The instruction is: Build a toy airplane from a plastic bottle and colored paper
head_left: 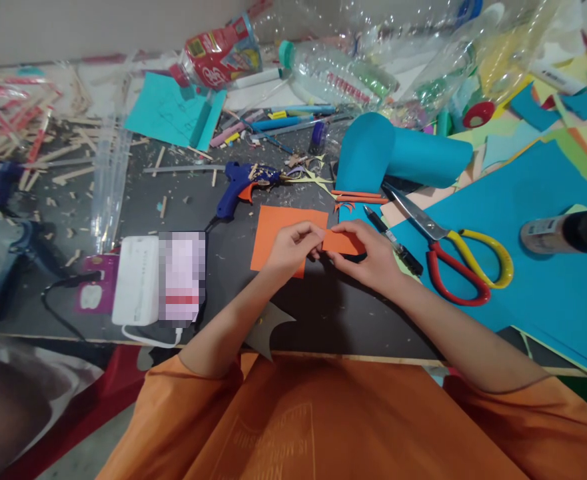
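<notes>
A small piece of orange paper (342, 243) is held between both my hands, above the dark table. My left hand (294, 248) pinches its left end with thumb and fingers. At the other end, my right hand (370, 257) grips it along the edges. Beneath my left hand lies a larger orange paper sheet (268, 233), partly covered. Thin orange paper rolls (358, 197) rest just beyond my right hand. A black pen (398, 247) lies close to that hand's outer side, beside scissors (438, 237) with red and yellow handles.
A blue glue gun (248, 183) lies among wood scraps. Left of my arm are a white power bank (136, 280) and a blurred-out device (182, 277). Plastic bottles (338, 73) line the back. Blue paper (523, 233) spreads rightward beneath a black-capped bottle (568, 232). Someone's arm (8, 407) shows lower left.
</notes>
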Available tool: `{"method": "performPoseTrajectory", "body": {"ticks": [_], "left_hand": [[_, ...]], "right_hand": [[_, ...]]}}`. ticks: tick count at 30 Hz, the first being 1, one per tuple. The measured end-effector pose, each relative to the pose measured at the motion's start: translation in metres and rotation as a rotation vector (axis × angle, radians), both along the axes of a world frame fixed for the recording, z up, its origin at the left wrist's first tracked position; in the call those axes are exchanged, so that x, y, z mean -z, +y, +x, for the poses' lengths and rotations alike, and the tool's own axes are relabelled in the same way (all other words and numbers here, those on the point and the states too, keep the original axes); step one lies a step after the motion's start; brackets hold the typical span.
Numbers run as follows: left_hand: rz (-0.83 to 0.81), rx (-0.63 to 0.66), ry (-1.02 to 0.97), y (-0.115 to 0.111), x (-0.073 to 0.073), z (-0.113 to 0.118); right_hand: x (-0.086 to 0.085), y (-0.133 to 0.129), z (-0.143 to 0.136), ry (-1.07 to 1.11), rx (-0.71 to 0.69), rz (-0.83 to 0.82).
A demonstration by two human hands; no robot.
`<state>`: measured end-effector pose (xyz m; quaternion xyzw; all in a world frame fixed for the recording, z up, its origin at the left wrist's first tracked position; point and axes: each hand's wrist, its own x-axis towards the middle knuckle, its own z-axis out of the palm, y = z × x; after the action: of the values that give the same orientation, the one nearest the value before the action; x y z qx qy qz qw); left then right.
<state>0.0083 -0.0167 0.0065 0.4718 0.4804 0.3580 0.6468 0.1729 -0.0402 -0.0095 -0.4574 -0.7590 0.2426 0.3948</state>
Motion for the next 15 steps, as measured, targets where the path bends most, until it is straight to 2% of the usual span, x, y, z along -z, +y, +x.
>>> {"method": "performPoseTrajectory", "body": {"ticks": [5,15], "left_hand": [[-0.027,-0.003,0.036,-0.0003,-0.0011,0.0014],[-0.043,-0.018,0.048,-0.0008,-0.0012,0.0014]], "right_hand": [[0.0001,0.0004,-0.0005,0.004,-0.011,-0.025],[0.0021,-0.0009,-0.0003,-0.019,-0.033,0.031]]}}
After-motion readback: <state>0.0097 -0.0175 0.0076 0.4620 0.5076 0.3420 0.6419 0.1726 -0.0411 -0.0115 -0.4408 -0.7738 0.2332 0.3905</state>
